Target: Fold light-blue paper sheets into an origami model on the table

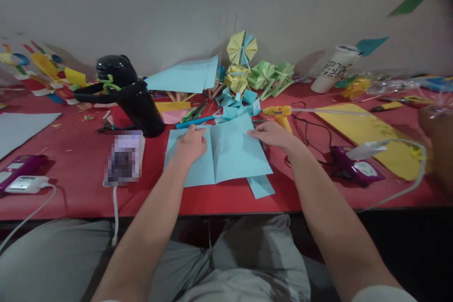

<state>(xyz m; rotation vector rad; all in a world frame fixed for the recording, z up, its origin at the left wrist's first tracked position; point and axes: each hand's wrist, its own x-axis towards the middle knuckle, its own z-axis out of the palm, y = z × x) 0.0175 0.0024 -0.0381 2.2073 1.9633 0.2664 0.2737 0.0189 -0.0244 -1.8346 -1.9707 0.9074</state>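
Observation:
A light blue sheet of paper (235, 153) with a crease down its middle lies before me, its right half lifted somewhat off the table. My left hand (193, 146) rests on the left half near the top, index finger stretched out and the other fingers partly curled. At the upper right edge, my right hand (272, 134) pinches the paper between thumb and fingers. A small blue paper strip (261, 187) sticks out from under the sheet's lower right. Just behind the sheet are folded blue paper pieces (237, 104) and a blue stick-like item (194, 121).
A yellow glue gun (279, 112) lies behind my right hand. Left stand a black tumbler (143, 108) and a phone (123, 158) on a cable. Folded paper ornaments (242, 59), a white cup (334, 70), yellow paper (368, 139) and a purple power strip (359, 167) surround the work.

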